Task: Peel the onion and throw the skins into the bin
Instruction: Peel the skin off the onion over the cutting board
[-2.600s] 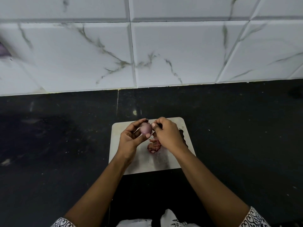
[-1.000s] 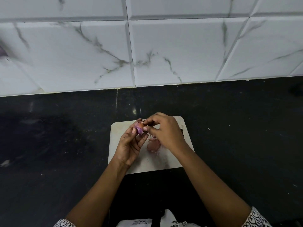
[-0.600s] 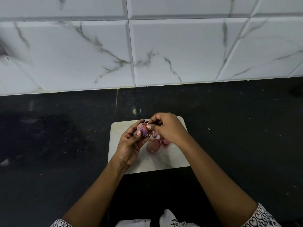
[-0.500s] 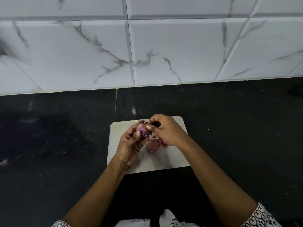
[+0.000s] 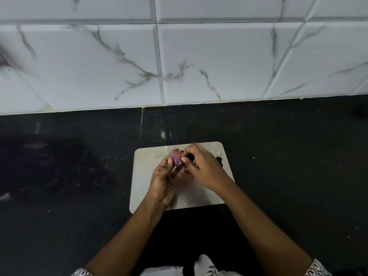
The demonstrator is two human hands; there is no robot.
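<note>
A small purple onion [image 5: 176,158] is held above the pale cutting board [image 5: 147,176]. My left hand [image 5: 166,179] grips it from below and the left, thumb against its side. My right hand [image 5: 203,168] is closed at the onion's right side, thumb and forefinger pinching at its skin. Loose reddish skins [image 5: 188,174] lie on the board under my hands, mostly hidden by them. No bin is in view.
The board lies on a black stone counter [image 5: 288,166] that spreads wide to both sides. A white marble-tiled wall [image 5: 179,56] rises behind it. A dark shape [image 5: 219,161] shows on the board beside my right hand.
My left hand has turned the onion, and more purple flesh shows. My right hand has shifted along its right side, still picking at the skin. The skins on the board are now more covered.
</note>
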